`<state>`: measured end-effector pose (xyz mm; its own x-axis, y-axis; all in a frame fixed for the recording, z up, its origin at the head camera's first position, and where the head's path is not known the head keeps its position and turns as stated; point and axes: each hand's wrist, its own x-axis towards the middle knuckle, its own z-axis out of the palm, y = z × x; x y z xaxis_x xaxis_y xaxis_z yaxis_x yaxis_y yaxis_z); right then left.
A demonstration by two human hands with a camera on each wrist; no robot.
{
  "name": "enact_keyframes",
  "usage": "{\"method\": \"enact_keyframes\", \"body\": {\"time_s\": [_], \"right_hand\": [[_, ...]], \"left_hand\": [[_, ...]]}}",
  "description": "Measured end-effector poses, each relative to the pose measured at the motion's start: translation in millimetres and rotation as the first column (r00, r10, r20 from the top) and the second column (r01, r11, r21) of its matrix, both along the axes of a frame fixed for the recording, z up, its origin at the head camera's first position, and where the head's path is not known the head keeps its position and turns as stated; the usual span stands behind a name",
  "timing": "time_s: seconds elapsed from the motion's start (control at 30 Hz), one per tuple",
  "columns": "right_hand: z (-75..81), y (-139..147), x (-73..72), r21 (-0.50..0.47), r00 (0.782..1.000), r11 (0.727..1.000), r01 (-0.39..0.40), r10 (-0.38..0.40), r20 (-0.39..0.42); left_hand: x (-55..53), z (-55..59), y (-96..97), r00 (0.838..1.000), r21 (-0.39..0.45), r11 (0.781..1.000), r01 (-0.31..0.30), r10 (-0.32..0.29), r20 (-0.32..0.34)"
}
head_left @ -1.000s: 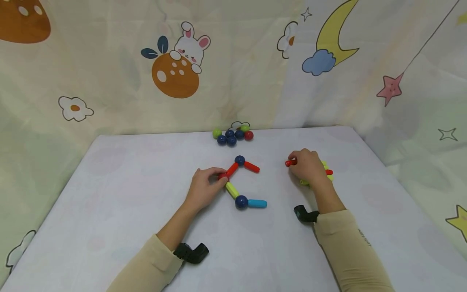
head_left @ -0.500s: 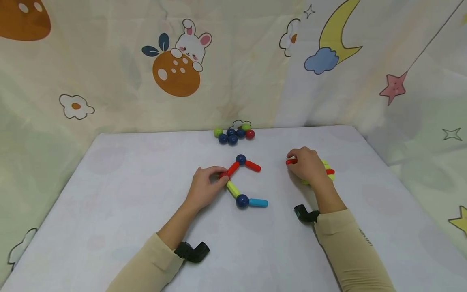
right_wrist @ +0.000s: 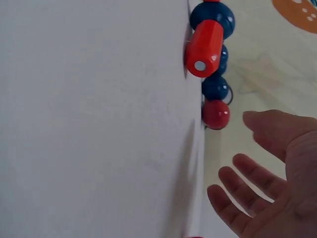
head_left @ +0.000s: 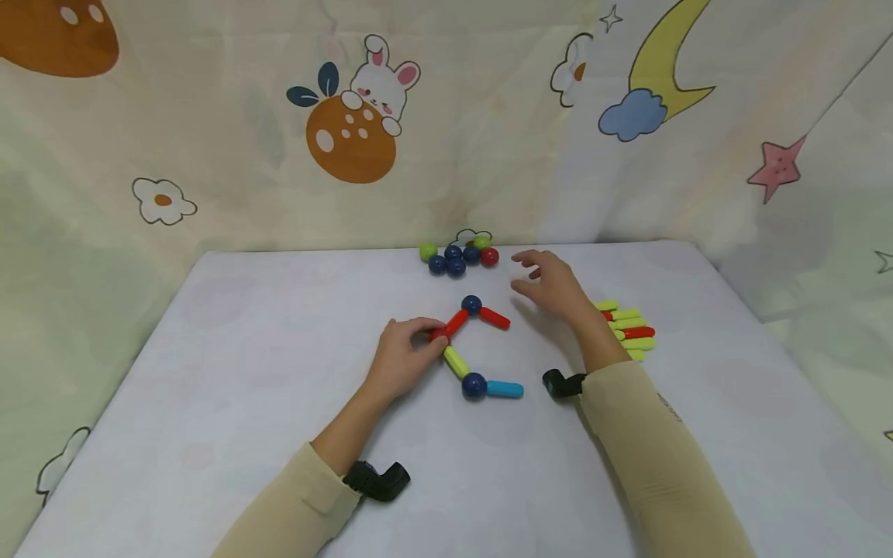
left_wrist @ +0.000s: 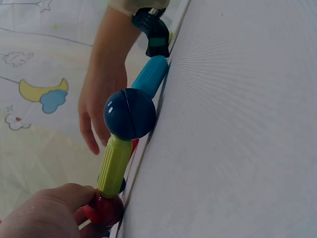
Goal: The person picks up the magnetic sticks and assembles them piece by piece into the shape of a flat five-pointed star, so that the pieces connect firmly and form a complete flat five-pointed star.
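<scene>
At far left, a stretch of white counter (head_left: 209, 364) in front of a patterned cloth backdrop (head_left: 237, 116); then a beige left sleeve (head_left: 286, 504), with a black wrist camera (head_left: 377, 480) beside the wrist. Farther right, mid-counter, left hand (head_left: 405, 356) with thumb and fingers pinching the joined red ball (head_left: 441, 336), partly hidden in the grip. Behind, along the counter's far edge, a cluster of loose balls (head_left: 456, 268): two green, four dark blue and, rightmost, a loose red ball (head_left: 490, 256). From the pinched ball, two branches, each piece touching the next. Toward the back: first red stick (head_left: 456, 322), upper blue ball (head_left: 471, 304) and second red stick (head_left: 495, 318), slanting right, with a pale disc (right_wrist: 199, 66) on its free end. Toward the front: yellow-green stick (head_left: 456, 362), lower blue ball (head_left: 474, 386) and light-blue stick (head_left: 505, 389) pointing right. Next, right hand (head_left: 553, 285) raised above the counter, fingers loosely extended, thumb spread away from them, near the loose red ball but apart from it. Below, another black camera (head_left: 563, 384) and the beige right sleeve (head_left: 663, 449). At far right, a pile of sticks (head_left: 638, 332), yellow-green and red, lying side by side, partly covered by the right forearm (head_left: 601, 341).
</scene>
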<state>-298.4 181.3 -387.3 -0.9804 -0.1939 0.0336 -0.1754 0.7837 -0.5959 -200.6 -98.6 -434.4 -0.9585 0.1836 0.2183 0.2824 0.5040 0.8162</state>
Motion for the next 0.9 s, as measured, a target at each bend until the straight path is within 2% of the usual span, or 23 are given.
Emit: {"method": "enact_keyframes", "body": {"time_s": [0.23, 0.4, 0.63, 0.7, 0.8, 0.9], "right_hand": [[-6.3, -14.5, -21.4, -0.034, 0.999, 0.999, -0.002, 0.004, 0.051], [-13.0, -21.1, -31.7, -0.025, 0.998, 0.999, -0.047, 0.048, 0.052], [-10.8, -31.9, -34.3, 0.019, 0.994, 0.995, -0.102, 0.101, 0.05], [-9.4, -33.4, -34.4, 0.027, 0.996, 0.996, -0.085, 0.084, 0.024], [-8.5, -33.0, -34.8, 0.029, 1.0, 1.0, -0.008, 0.008, -0.01], [-9.5, -32.2, -35.7, 0.038, 0.998, 0.997, 0.065, -0.065, -0.008]], "left_hand": [[-0.5, 0.5, -0.5, 1.0, -0.004, 1.0, 0.0, 0.0, -0.015], [0.2, -0.7, -1.5, 1.0, -0.014, 1.0, -0.008, 0.008, -0.014], [2.9, 0.1, 0.7, 1.0, -0.022, 1.0, -0.001, 0.001, -0.007], [2.2, 0.7, 0.9, 1.0, -0.023, 1.0, 0.0, 0.0, -0.007], [0.5, 2.1, 1.1, 1.0, -0.025, 1.0, 0.003, -0.004, -0.025], [0.2, 1.3, 0.7, 1.0, -0.023, 1.0, 0.005, -0.006, -0.027]]}}
